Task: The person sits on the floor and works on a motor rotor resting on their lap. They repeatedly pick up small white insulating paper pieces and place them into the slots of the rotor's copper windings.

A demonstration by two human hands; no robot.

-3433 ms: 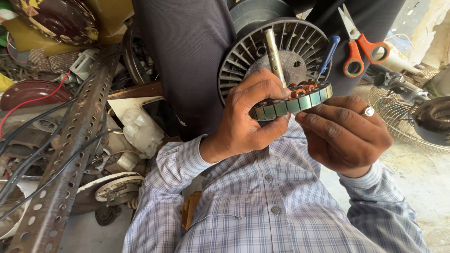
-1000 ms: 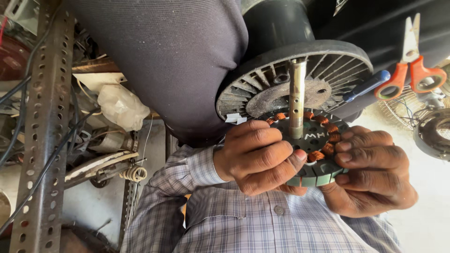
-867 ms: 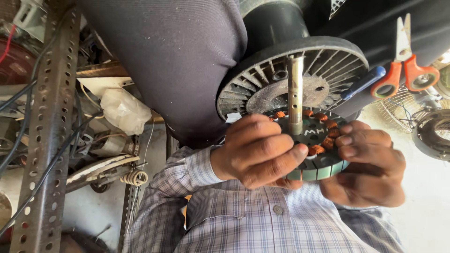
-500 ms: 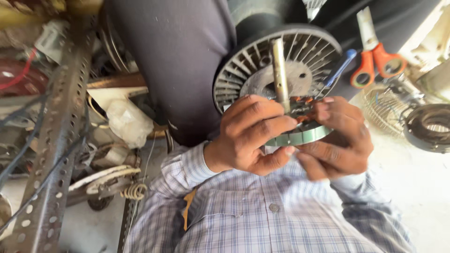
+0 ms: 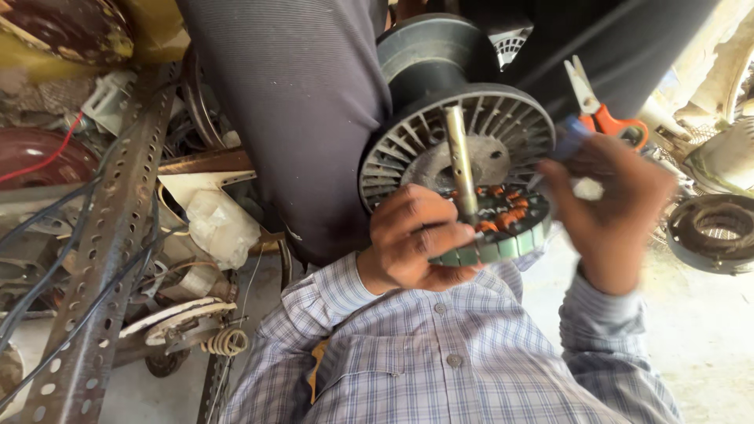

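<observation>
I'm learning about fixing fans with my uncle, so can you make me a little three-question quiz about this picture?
1. True or false: the left hand grips the green-edged stator with copper coils.
2. What sticks up through the middle of the stator?
A. a metal shaft
B. a wooden stick
C. a red wire
3. Fill in: the orange-handled tool behind the blurred right hand is a pair of ____.

Key
1. True.
2. A: the metal shaft stands in front of the grey finned housing.
3. Scissors.
</observation>
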